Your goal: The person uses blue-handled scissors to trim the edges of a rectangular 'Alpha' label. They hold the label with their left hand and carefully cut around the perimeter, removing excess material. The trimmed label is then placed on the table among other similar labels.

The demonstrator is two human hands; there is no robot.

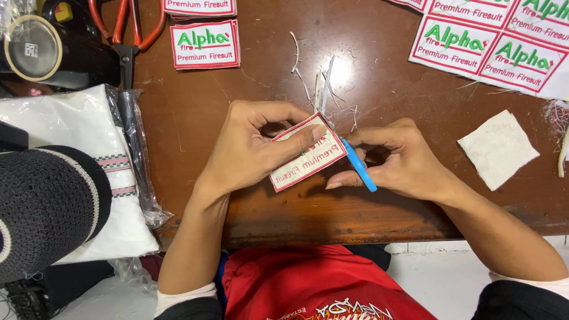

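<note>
Patch, white with a red border, is pinched in the left hand; the right hand grips a blue tool at its edge, above the brown surface.

A red-bordered white patch label is lying in the left hand; similar labels are resting above, possibly stacked.

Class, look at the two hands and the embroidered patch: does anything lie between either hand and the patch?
Nothing visible does. The left hand already pinches the patch, and the right hand brings its blue-handled tool against the patch's edge.
</note>
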